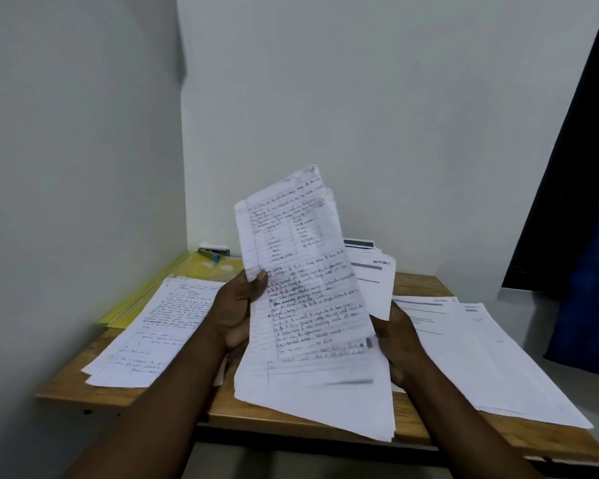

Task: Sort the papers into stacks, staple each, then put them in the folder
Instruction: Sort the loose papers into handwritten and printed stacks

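A: Step in hand?

B: Sorting, judging by the layout. Nothing visibly stapled, nothing yet inside the yellow folder at the far left corner of the table.

A: And the papers?

B: Held up above the table's middle. One handwritten sheet raised almost upright out of the bundle, pinched at its left edge by the left hand: thumb pressed on the front, other fingers behind and out of sight. Rest of the bundle gripped along its right edge by the right hand, fingers tucked behind the paper, so impossible to say how spread.

A: Piles so far?

B: Two. Handwritten stack on the table's left half, overlapping the folder's near edge. Printed stack on the table's right half, loosely fanned.

A: So next?

B: Most likely over to the table's left half with that sheet, onto the handwritten stack, like with like. Calls for peeling it cleanly off the bundle, no second page dragged along, then laying it square enough for stapling later.

A: Stapler?

B: Blue stapler at the table's far left corner, lying on the folder's far end, untouched. No use for it before emptying the bundle.
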The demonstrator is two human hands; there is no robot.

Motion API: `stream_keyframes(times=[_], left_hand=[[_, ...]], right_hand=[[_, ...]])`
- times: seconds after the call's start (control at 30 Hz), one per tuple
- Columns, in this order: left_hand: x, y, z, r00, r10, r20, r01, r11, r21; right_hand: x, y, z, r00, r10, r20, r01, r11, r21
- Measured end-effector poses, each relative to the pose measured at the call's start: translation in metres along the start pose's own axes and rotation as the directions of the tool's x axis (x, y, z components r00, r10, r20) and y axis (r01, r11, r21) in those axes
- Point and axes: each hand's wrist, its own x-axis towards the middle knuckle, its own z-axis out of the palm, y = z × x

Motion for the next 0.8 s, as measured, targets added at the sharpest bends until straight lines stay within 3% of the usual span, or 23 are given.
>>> stream_keyframes(times=[0.1,0.17,0.27,0.33,0.5,0.57,0.8], left_hand=[[-0.006,0.035,-0.022,0.990,0.016,-0.141,-0.002,0.995,0.102],[-0.013,0.056,-0.047,0.943,0.051,-0.329,0.058,0.948,0.313],[-0.027,0.071,-0.086,0.875,0.123,-0.469,0.208,0.778,0.592],[-0.038,0.080,-0.100,0.849,0.157,-0.505,0.287,0.666,0.689],[-0.056,0.105,-0.118,0.835,0.236,-0.497,0.421,0.307,0.853],[-0.055,0.109,-0.124,0.845,0.247,-0.475,0.431,0.211,0.877],[-0.047,0.108,-0.123,0.888,0.279,-0.366,0.354,0.092,0.931]], right_hand=[[0.003,0.002,-0.005,0.994,-0.067,-0.084,0.067,0.998,-0.005],[0.004,0.002,-0.005,0.990,-0.073,-0.118,0.071,0.997,-0.023],[0.006,0.004,-0.001,0.988,-0.076,-0.132,0.071,0.996,-0.045],[0.007,0.004,0.000,0.988,-0.072,-0.134,0.066,0.996,-0.052],[0.003,-0.001,0.003,0.988,-0.065,-0.138,0.058,0.997,-0.054],[0.002,-0.003,0.005,0.989,-0.057,-0.134,0.051,0.997,-0.050],[0.000,-0.010,0.005,0.992,-0.043,-0.122,0.033,0.996,-0.080]])
